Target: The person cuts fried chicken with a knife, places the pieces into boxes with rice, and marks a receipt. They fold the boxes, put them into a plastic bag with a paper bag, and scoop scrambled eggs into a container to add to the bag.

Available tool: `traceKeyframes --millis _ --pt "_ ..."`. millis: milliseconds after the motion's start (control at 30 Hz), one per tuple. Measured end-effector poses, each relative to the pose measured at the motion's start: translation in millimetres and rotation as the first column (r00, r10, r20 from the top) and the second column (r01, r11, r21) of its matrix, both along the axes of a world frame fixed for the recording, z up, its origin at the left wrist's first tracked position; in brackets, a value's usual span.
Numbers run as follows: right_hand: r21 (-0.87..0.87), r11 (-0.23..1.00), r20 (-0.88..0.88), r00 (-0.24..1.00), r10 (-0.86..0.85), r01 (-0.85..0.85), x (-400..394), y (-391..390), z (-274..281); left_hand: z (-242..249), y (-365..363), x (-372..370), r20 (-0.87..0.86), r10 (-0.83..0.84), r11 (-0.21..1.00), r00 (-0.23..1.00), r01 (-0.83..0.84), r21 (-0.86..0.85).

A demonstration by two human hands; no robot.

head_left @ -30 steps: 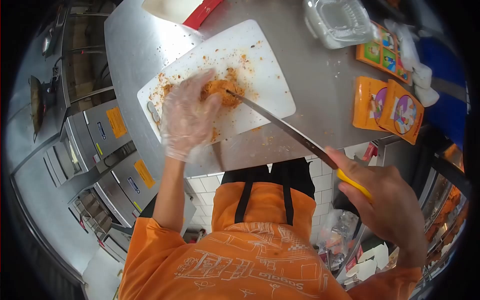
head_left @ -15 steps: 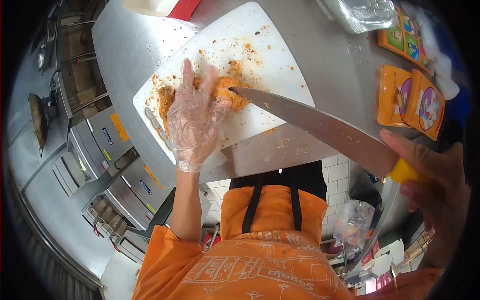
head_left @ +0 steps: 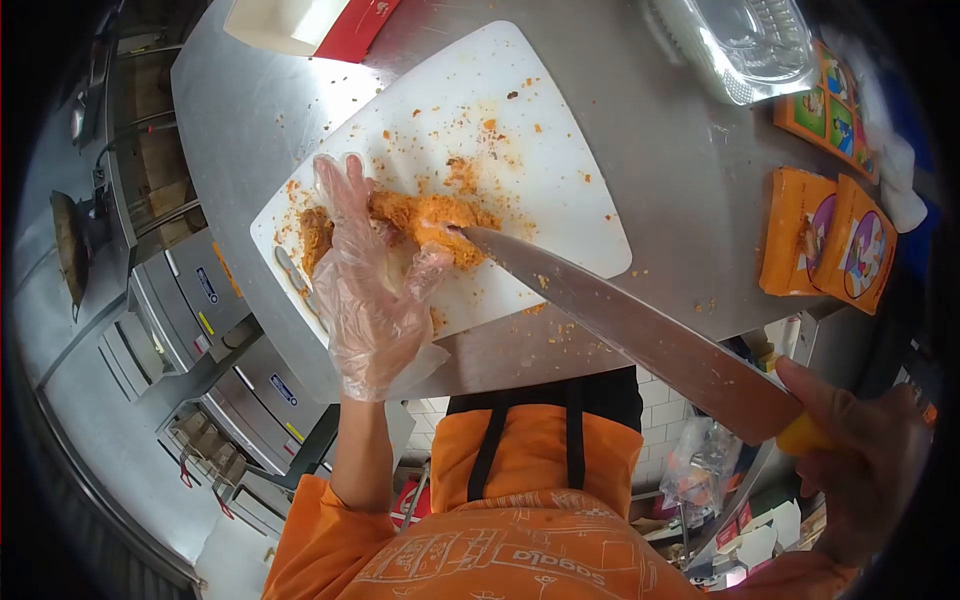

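Crumb-coated fried chicken [head_left: 440, 215] lies on a white cutting board [head_left: 530, 130], with loose crumbs around it. My left hand [head_left: 375, 300], in a clear plastic glove, holds this piece at its lower left side. The thumb presses its lower edge, and two fingers stretch up past its left end. Another browned piece [head_left: 316, 238] is partly hidden behind that hand. My right hand [head_left: 860, 430] is wrapped round the yellow handle of a large knife [head_left: 640, 320]. The blade slants up to the left, its tip at the chicken near my left thumb.
The board rests on a steel table [head_left: 680, 150]. A red and white box [head_left: 345, 30] stands at the top, and a clear plastic container [head_left: 745, 50] at the upper right. Orange packets [head_left: 825, 235] lie along the right side. Steel kitchen units [head_left: 190, 300] stand at the left.
The view has shifted, so the board and table sit lower. My left fingers have moved left and closer together, uncovering more of the chicken. The knife tip stays at the chicken.
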State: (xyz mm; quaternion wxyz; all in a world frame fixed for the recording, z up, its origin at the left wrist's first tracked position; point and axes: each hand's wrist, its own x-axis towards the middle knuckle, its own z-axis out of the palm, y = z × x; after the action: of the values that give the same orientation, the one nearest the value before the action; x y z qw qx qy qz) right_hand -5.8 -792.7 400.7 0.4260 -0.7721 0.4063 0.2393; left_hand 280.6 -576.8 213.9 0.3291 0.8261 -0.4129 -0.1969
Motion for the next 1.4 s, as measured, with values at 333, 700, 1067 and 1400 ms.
traceKeyframes --millis 333,700,1067,1400 --pt "-0.064 0.997 0.227 0.972 0.062 -0.048 -23 10 -35 38 -3 19 0.283 -0.321 0.915 0.904 0.219 0.338" --pt "-0.278 0.922 0.496 0.862 -0.104 0.271 -9 112 -97 36 -1 -19 0.312 0.070 0.994 0.948 -0.092 0.059" --pt "-0.304 0.929 0.089 0.965 0.248 -0.210 -63 77 -49 -18 17 -2 0.282 -0.082 0.993 0.956 0.103 -0.058" --pt "-0.207 0.971 -0.115 0.988 0.099 -0.121 -29 91 -16 -27 18 1 0.143 0.032 0.990 0.989 -0.012 -0.139"
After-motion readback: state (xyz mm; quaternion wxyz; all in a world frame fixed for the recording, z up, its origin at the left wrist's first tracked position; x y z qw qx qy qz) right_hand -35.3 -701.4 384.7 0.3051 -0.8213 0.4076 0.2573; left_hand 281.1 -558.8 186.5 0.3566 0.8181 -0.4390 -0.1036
